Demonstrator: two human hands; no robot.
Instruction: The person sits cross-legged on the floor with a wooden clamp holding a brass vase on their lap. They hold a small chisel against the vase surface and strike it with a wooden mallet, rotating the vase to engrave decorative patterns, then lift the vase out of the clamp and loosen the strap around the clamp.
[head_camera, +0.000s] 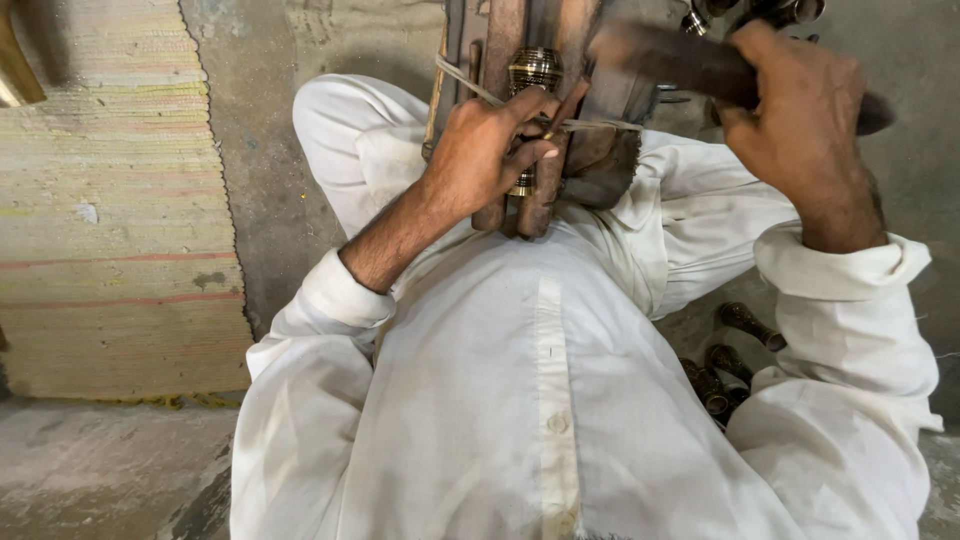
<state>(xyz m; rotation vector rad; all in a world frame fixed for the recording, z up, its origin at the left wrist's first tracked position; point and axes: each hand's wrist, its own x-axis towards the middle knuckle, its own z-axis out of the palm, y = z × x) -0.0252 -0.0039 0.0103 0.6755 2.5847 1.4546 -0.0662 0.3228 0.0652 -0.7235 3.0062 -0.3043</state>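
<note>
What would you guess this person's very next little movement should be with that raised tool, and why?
Probably a short downward tap. The right hand holds a dark, blurred tool raised above the work, while the left hand steadies a thin metal rod against the ribbed brass piece clamped between rusty bars.

We see no packages, labels, signs or screens here; nothing in view is wrapped, boxed or printed, and nothing carries a display.
</note>
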